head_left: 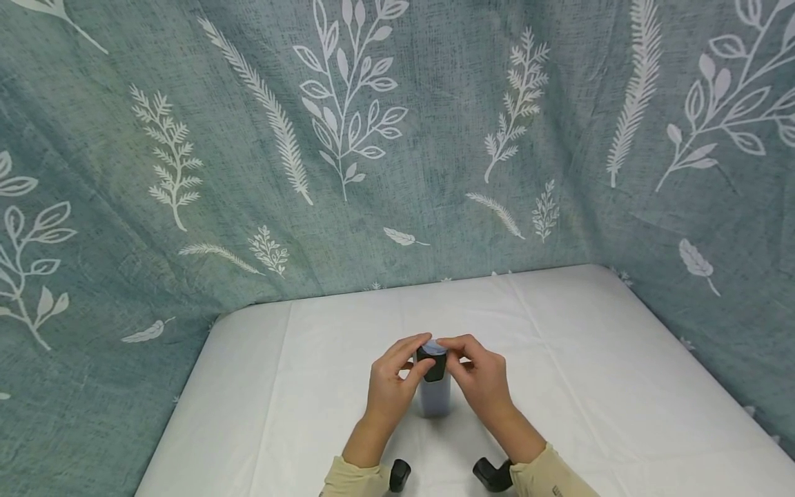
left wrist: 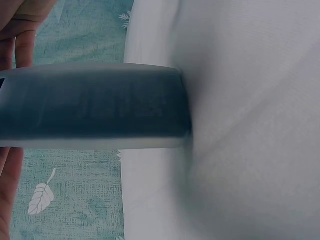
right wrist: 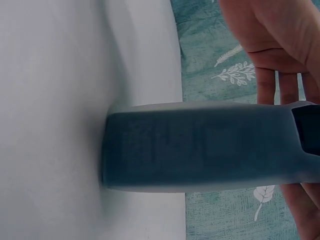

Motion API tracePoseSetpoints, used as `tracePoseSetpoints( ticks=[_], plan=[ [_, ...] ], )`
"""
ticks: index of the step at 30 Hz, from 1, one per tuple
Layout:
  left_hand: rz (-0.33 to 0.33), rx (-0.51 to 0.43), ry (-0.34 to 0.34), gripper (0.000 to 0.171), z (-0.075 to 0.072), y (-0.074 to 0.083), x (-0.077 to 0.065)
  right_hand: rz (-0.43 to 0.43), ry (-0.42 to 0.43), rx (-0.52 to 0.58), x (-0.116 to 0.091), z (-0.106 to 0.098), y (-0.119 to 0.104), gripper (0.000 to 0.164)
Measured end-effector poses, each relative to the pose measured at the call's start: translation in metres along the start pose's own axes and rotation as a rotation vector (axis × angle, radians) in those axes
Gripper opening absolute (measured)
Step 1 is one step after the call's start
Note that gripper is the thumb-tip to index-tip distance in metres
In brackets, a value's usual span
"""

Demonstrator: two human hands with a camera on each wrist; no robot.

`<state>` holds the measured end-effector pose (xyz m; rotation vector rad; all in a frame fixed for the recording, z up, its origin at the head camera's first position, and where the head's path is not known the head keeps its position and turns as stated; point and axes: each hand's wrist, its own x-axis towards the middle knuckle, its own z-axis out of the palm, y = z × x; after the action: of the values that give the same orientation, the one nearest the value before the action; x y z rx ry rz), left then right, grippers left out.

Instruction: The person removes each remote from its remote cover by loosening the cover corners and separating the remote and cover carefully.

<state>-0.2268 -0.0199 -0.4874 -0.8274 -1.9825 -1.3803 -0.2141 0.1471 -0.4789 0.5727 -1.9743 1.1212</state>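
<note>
A bottle point(head_left: 435, 400) with a pale grey-blue body stands upright on the white cloth, between the two hands. Its upper part shows a black section point(head_left: 437, 370) and a light blue top point(head_left: 434, 348). The left hand point(head_left: 390, 388) grips the upper end from the left, thumb across the black front and fingertips at the top's edge. From the right, the right hand point(head_left: 487, 381) pinches the rim of the top between thumb and forefinger. In the wrist views the bottle body point(left wrist: 95, 105) looks dark blue, with faint print on its side point(right wrist: 200, 145).
A white cloth point(head_left: 323, 373) covers the table. Behind it and along the sides hangs a teal curtain point(head_left: 435, 207) with white leaf prints. Black curved pieces point(head_left: 400, 475) sit by both wrists at the beige sleeves point(head_left: 357, 478).
</note>
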Motion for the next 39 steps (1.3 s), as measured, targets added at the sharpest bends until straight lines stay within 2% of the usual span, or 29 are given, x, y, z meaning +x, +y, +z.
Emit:
tracePoseSetpoints(
  ticks=[8, 15, 18, 24, 27, 31, 34, 39],
  plan=[
    [0.049, 0.014, 0.002, 0.041, 0.001, -0.002, -0.002, 0.076, 0.007, 0.038, 0.002, -0.001, -0.003, 0.034],
    [0.057, -0.007, -0.003, 0.041, 0.001, -0.002, -0.002, 0.293, -0.052, 0.125, 0.008, -0.005, -0.017, 0.021],
    [0.045, -0.010, -0.005, 0.041, 0.001, -0.002, -0.002, 0.356, -0.071, 0.143, 0.010, -0.006, -0.022, 0.017],
    [-0.011, -0.038, 0.000, 0.040, 0.002, -0.002, -0.004, 0.427, -0.110, 0.158, 0.009, -0.005, -0.016, 0.016],
    [-0.030, -0.050, -0.007, 0.038, 0.001, -0.002, -0.004, 0.445, -0.134, 0.159, 0.016, -0.010, -0.028, 0.015],
    [-0.056, -0.058, -0.018, 0.036, 0.001, -0.002, -0.004, 0.480, -0.155, 0.175, 0.017, -0.011, -0.023, 0.015],
    [-0.068, -0.068, -0.012, 0.035, 0.002, -0.002, -0.004, 0.521, -0.166, 0.177, 0.013, -0.007, -0.009, 0.016],
    [-0.076, -0.072, -0.009, 0.035, 0.004, -0.002, -0.006, 0.584, -0.187, 0.156, 0.015, -0.007, -0.009, 0.015]
  ],
)
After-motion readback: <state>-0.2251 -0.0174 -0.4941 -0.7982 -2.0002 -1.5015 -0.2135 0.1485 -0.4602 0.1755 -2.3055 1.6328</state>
